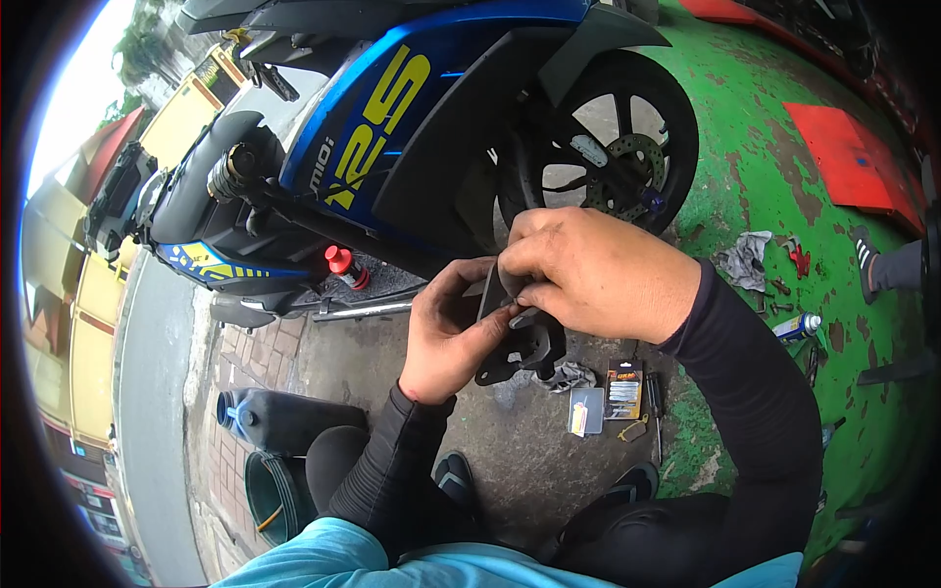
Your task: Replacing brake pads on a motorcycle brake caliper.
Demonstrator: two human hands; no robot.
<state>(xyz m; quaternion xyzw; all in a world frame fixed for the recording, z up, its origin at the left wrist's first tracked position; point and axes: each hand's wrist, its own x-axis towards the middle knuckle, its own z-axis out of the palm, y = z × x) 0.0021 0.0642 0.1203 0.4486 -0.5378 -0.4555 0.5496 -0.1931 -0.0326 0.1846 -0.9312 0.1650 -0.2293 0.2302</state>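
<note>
My left hand [446, 343] grips a black metal part [520, 358], which looks like a brake caliper, with its thumb near the middle. My right hand [598, 274] is pinched on the upper end of that part, its fingertips close to my left thumb; anything small between them is hidden. Just beyond my hands is a blue and black scooter [333, 127] with its spoked front wheel and brake disc [637, 162]. Under the part lies a crumpled rag [569, 377], beside a small clear case [585, 412], a blister pack [624, 390] and screwdrivers [655, 416].
A red bottle [345, 267] stands on the scooter's footboard. A black jug [284, 421] and bucket [274, 495] are at left. A spray can [796, 328], grey rag [743, 260] and red panel [853, 167] lie at right. Another person's foot [866, 265] rests at the right.
</note>
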